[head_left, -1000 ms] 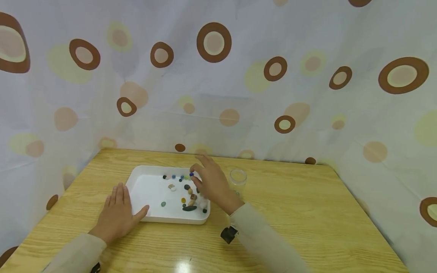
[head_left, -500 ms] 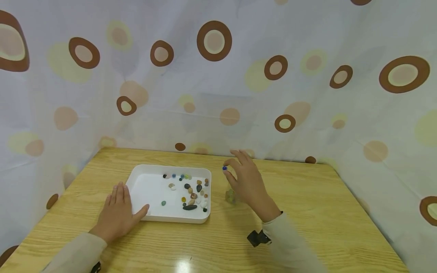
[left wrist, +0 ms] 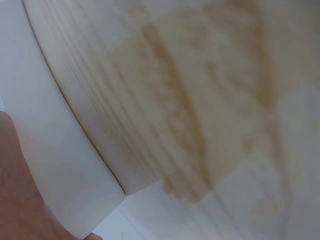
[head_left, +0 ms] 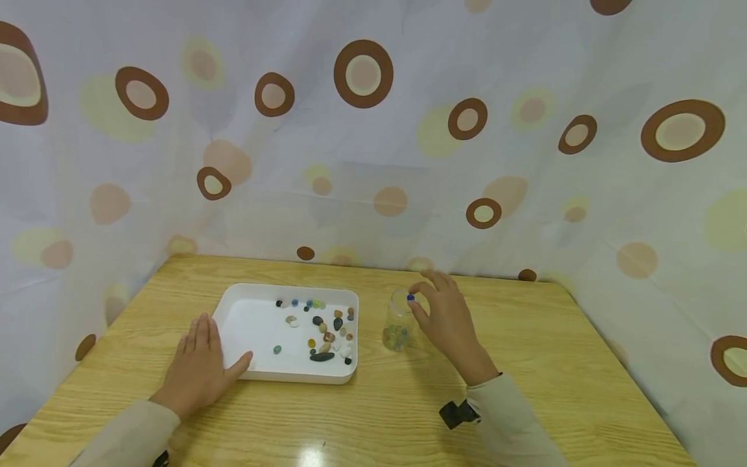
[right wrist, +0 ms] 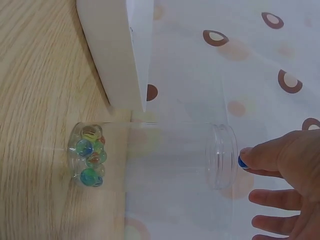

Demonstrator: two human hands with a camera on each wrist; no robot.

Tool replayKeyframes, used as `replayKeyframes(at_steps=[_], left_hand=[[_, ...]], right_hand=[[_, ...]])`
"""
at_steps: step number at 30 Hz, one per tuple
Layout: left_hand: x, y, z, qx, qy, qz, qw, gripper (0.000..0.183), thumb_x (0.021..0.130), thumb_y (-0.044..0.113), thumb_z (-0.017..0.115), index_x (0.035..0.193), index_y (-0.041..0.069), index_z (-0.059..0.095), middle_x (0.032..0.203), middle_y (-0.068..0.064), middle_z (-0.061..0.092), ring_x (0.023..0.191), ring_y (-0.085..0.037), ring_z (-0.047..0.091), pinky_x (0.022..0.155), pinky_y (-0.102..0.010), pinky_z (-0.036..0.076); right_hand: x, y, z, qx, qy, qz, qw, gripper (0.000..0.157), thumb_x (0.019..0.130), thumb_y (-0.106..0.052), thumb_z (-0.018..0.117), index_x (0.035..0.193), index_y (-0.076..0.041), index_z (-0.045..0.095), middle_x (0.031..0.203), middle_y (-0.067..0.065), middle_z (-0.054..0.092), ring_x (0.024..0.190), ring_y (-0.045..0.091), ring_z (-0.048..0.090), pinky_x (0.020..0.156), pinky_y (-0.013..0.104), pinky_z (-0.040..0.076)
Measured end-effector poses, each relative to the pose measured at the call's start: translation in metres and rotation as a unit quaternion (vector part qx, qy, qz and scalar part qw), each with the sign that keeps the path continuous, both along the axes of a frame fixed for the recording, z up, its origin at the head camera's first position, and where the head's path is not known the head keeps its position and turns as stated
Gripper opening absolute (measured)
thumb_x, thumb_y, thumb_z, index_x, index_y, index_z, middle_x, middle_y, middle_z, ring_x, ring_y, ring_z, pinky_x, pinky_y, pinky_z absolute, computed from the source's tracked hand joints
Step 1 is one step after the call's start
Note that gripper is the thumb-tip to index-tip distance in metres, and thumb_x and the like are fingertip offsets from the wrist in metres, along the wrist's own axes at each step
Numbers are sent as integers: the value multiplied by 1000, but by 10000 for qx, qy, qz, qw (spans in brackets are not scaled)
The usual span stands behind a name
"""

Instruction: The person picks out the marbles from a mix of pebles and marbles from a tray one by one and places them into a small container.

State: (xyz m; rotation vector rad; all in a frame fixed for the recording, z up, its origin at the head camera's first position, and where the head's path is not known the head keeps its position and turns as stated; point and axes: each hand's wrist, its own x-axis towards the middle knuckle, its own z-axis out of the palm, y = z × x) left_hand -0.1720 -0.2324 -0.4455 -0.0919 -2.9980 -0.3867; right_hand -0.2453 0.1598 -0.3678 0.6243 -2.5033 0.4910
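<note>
The table (head_left: 525,363) bears a tray (head_left: 248,324); the left hand (head_left: 195,373), fingers straight, rests against its edge. The right hand (head_left: 446,321), beside an upright jar (head_left: 399,318) with marbles (head_left: 395,338) at its bottom, pinches a blue marble (head_left: 411,298) just above its mouth.

The wood-grain tabletop (head_left: 554,363) carries 1 white tray (head_left: 248,324) and, just right of the tray, 1 clear jar (head_left: 399,316).

Beige sleeves (head_left: 513,421) — black wrist cameras (head_left: 458,414)
</note>
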Motion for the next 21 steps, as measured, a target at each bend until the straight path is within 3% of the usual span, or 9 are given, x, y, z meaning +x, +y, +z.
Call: replayKeyframes(at_steps=[12,21], left_hand=[[-1,-1,-2,178,29,-67,9998,104,92,61,47,139,-26,15,146,-46,10,134,-60,12,106,-69,16],[-1,-1,-2,-35,150,-46,9999,103,92,60,48,137,-27,19,144,-46,14,133,-61,16,106,-68,19]], right_hand=[[-1,0,-4,76,-167,-144,9997,14,86,-18,73,95,-7,72,127,18,58,122,39,49,93,56,45],[-1,-1,-3,55,-181,-119,9998,14,86,-17,73,95,-7,72,127,18,58,122,40,49,94,56,45]])
